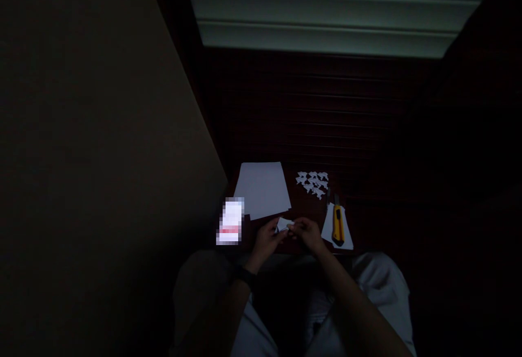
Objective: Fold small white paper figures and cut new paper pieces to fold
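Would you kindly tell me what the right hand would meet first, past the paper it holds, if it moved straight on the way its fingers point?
Most likely the left hand, across the small paper, though depth is unclear.

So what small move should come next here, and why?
Probably one small fold in the paper piece: the left hand and right hand both hold it, the yellow cutter lies aside, and small folded-looking paper shapes sit farther back.

Dark bench (306, 208), kinda crowded: white sheets (263, 188) are stacked on the left, a bright pixelated thing (230, 221) is parked by them, folded paper bits (313, 182) are clustered far right, smaller paper pieces (327, 227) are laid closer in.
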{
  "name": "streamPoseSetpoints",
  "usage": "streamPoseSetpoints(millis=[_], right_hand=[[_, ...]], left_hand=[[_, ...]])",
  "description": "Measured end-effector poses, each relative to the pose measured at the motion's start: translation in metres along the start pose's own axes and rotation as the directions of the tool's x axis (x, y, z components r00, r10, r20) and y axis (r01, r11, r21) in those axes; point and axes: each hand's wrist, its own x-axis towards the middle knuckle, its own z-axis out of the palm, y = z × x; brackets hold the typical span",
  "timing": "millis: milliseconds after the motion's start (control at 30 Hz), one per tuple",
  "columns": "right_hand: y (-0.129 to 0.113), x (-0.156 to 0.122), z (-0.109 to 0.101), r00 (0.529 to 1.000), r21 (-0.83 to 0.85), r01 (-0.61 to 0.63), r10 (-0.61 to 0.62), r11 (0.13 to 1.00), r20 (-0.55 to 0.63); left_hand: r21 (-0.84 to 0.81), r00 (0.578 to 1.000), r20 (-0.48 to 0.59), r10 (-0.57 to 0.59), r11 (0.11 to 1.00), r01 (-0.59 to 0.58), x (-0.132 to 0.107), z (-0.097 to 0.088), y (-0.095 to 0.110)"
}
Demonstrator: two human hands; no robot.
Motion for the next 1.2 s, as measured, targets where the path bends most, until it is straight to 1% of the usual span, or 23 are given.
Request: streamPoseSetpoints(millis=[100,233,400,500,633,733,867,933,1100,1200], right_hand=[[0.002,-0.001,0.001,0.999,0.022,0.013,-0.012,1.0,-0.047],[0.002,-0.001,0.003,0.996,0.012,0.047,-0.046,0.999,-0.081],[0.003,-0.001,0.003,0.994,0.003,0.095,-0.094,0.995,-0.054],[0.005,0.0,0.002,0.996,0.027,0.079,-0.078,0.996,-0.044],[0.006,0.0,0.001,0.998,0.084,0.033,-0.028,0.996,-0.058],[0.004,0.0,0.0,0.996,0.131,0.011,0.0,0.991,-0.085],[0.001,-0.001,-0.002,0.996,0.148,0.003,0.01,0.989,-0.085],[0.0,-0.002,-0.002,0.996,0.14,0.001,0.01,0.99,-0.083],[-0.001,-0.001,-0.003,0.995,0.109,-0.01,0.021,0.994,-0.102],[-0.001,-0.001,-0.003,0.996,0.094,-0.014,0.023,0.995,-0.091]], left_hand=[[0.005,1.0,0.031,-0.002,1.0,0.002,0.0,0.0,0.002],[0.011,0.999,0.045,-0.012,1.0,0.011,0.0,-0.001,0.004],[0.001,0.998,0.053,-0.014,1.0,0.014,0.0,-0.001,0.001],[-0.03,0.999,0.023,-0.028,0.999,0.029,0.0,0.0,0.003],[-0.081,0.999,0.016,-0.042,0.996,0.044,-0.004,0.001,0.013],[-0.166,0.997,0.022,-0.074,0.983,0.077,-0.006,-0.001,0.02],[-0.265,0.992,-0.003,-0.126,0.957,0.121,-0.006,-0.004,0.022],[-0.254,0.991,-0.015,-0.13,0.959,0.122,-0.005,-0.004,0.022],[-0.159,0.991,-0.034,-0.13,0.98,0.123,-0.002,-0.001,0.017],[-0.183,0.99,-0.022,-0.141,0.974,0.134,-0.001,-0.002,0.011]])
